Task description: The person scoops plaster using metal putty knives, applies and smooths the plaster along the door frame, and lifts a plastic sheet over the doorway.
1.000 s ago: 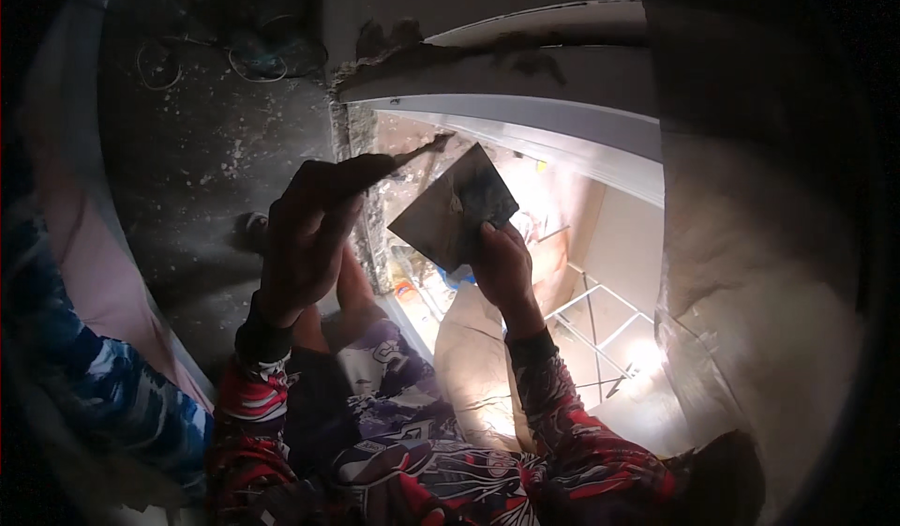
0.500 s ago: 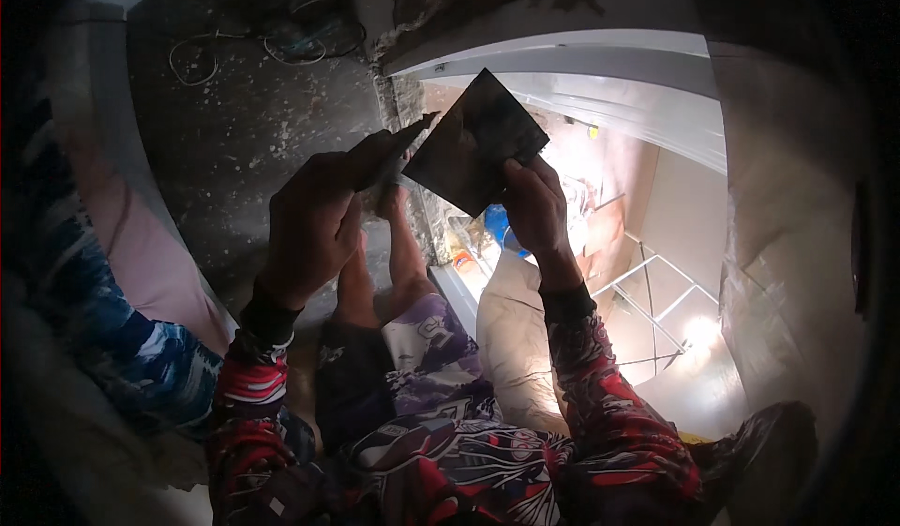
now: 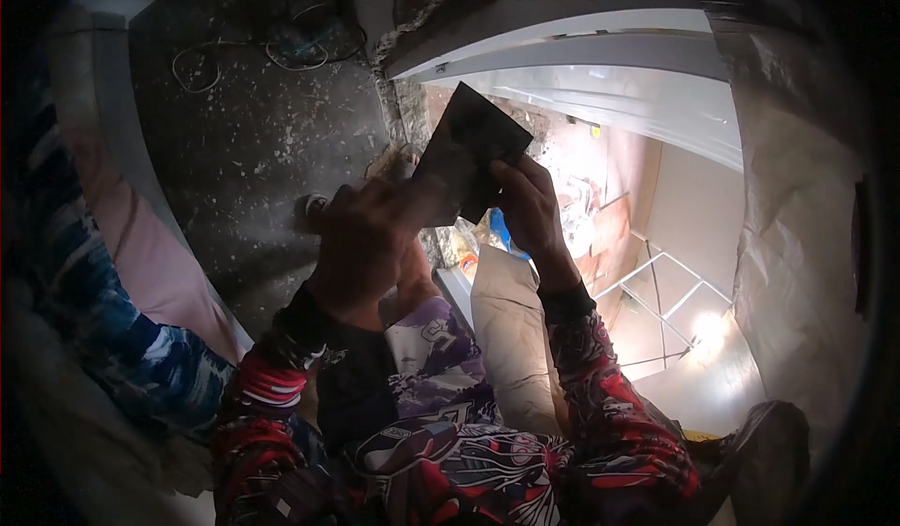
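Note:
My right hand (image 3: 530,202) is closed on the near right corner of a dark, flat, square plate (image 3: 472,137), thumb on its face. The plate is tilted in front of me; its material is too dark to tell. My left hand (image 3: 364,245), blurred by motion, is at the plate's lower left side, with fingers curled. A thin dark flat piece is in that hand, but its shape is smeared and mostly lost against the plate. Whether the piece touches the plate I cannot tell.
A speckled dark floor (image 3: 262,142) with a pale loop of cable (image 3: 195,68) lies at left. Two bare legs, a white metal frame (image 3: 661,287), a bright lamp (image 3: 710,326) and brown covering sheet (image 3: 783,217) surround me. A blue item (image 3: 497,231) lies below the plate.
My left hand has moved right and nearer, up against the plate, and its thin dark piece no longer stands out clearly. The plate has turned and shifted slightly left in my right hand.

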`<state>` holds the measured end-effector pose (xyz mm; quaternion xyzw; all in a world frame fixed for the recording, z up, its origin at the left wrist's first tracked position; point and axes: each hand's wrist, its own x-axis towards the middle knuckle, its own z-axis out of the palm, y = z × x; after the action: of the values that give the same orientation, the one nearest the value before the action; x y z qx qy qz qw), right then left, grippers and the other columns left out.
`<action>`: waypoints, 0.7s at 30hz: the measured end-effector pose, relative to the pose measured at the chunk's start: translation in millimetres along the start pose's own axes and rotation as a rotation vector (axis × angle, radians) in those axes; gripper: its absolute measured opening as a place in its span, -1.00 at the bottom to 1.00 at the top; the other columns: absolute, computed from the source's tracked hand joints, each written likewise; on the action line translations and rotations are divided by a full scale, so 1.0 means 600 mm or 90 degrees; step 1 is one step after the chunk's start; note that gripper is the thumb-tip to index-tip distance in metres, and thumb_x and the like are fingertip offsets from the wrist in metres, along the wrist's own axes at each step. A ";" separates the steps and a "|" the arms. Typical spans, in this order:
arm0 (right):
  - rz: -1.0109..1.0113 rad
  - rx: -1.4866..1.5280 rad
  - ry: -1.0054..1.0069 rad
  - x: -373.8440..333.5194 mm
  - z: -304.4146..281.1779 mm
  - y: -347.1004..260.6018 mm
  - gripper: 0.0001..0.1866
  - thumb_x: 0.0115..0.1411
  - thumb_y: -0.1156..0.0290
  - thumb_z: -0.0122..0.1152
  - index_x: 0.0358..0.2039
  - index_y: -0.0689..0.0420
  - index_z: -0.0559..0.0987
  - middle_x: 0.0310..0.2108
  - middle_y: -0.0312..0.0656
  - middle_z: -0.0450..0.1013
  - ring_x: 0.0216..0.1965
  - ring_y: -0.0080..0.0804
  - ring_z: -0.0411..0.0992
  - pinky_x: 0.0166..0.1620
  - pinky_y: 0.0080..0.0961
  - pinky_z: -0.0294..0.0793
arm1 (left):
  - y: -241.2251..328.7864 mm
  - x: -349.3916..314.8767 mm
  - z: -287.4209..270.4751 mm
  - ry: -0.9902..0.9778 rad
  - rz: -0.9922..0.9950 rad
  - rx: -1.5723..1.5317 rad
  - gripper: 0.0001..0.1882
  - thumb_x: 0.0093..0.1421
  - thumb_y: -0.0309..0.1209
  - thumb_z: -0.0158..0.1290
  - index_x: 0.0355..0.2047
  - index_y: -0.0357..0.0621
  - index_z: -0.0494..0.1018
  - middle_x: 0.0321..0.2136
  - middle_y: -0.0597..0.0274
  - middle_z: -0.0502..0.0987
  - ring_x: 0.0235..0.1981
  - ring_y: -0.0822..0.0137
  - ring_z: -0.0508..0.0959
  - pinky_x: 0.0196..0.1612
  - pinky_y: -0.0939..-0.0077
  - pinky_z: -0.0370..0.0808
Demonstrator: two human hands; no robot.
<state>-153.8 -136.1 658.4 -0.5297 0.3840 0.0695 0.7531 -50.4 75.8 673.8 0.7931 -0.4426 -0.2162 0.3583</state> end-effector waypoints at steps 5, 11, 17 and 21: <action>-0.012 0.032 0.039 0.000 -0.010 0.001 -0.77 0.29 0.36 0.01 -0.22 0.27 0.51 -0.31 -0.20 0.47 -0.33 -0.50 0.48 -0.33 -0.53 0.57 | -0.025 -0.014 0.013 -0.040 -0.036 -0.122 -0.55 0.04 -0.54 0.09 0.01 -0.13 0.46 -0.19 0.05 0.55 -0.27 0.10 0.54 -0.27 0.23 0.44; -0.100 -0.093 0.101 -0.016 -0.062 0.015 -0.75 0.32 0.36 -0.07 -0.13 0.24 0.46 -0.18 -0.13 0.46 -0.20 -0.37 0.49 -0.21 -0.36 0.56 | -0.076 0.017 0.012 0.183 0.060 -0.244 -0.68 0.27 -0.44 -0.02 0.01 -0.27 0.42 -0.19 -0.04 0.49 -0.25 0.09 0.55 -0.20 0.28 0.48; -0.056 -0.301 0.216 -0.054 -0.047 0.011 -0.86 0.04 0.50 0.20 -0.33 0.17 0.53 -0.36 -0.03 0.46 -0.23 -0.05 0.43 -0.15 -0.24 0.44 | -0.059 0.141 0.087 0.486 0.039 -0.121 -0.54 0.13 -0.64 -0.02 0.08 -0.16 0.39 -0.14 -0.03 0.47 -0.17 -0.05 0.45 -0.10 0.19 0.39; -0.039 -0.407 0.165 -0.078 -0.072 0.023 -0.73 0.33 0.40 -0.13 -0.08 0.30 0.41 -0.16 -0.09 0.46 -0.18 -0.34 0.50 -0.20 -0.39 0.58 | -0.040 0.192 0.122 0.621 0.017 -0.131 -0.62 0.26 -0.59 -0.08 0.09 -0.14 0.41 0.01 0.03 0.48 -0.09 0.03 0.47 -0.02 0.26 0.37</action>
<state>-215.4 -152.4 672.4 -0.7544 0.4194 0.0960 0.4957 -26.5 -42.1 605.1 0.7566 -0.2096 0.1420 0.6029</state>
